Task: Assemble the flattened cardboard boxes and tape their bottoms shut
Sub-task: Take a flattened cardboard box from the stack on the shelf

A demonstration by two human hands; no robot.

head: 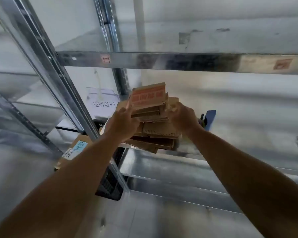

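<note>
the left hand (122, 123) closes its grip on the left edge of a stack of flattened brown cardboard boxes (155, 130), fingers curled against the upper sheets. the right hand (182, 117) wraps its grip over the stack's right edge, its fingertips hidden in the cardboard. both bare forearms reach up from the bottom corners of the frame. the topmost flattened box with orange printing (147, 97) sits tilted, its far edge raised above the sheets below, and the lower sheets splay unevenly toward the camera. the stack lies at the left end of a silver metal shelf (248, 117), its near corner overhanging the shelf's front edge, close to a slotted steel upright post (58, 83). just behind the right wrist a blue object (211, 119) shows; motion blur hides what it is. above the stack runs a horizontal steel beam (162, 60) carrying a small orange sticker (105, 58). behind the left hand a white paper sign with chinese characters (103, 103) hangs against the pale wall. lower left, beside the post, a brown carton with a blue label (74, 149) rests next to a black slotted plastic crate (110, 184).
</note>
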